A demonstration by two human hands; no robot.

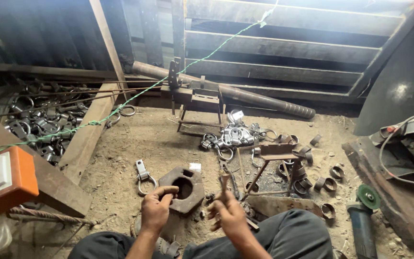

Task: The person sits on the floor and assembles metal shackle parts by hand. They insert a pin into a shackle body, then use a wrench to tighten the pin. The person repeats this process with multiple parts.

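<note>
My left hand (155, 208) rests with curled fingers on the near edge of a heavy rusty steel block with a hole (184, 188), lying on the dirt floor. My right hand (227, 213) is closed around a small metal piece (224, 181) that sticks up above my fingers; its exact shape is hard to tell. A shiny ring-and-strap fitting (143, 177) lies just left of the block. My knees in dark trousers frame the bottom of the view.
A small welded stand (269, 168) is right of my hands, with short metal rings (329, 184) scattered about. A pile of shiny fittings (232, 135) lies behind it. An angle grinder (362, 218) is at right, a heap of finished fittings (39, 122) at left, an orange switch box (3, 180) near left.
</note>
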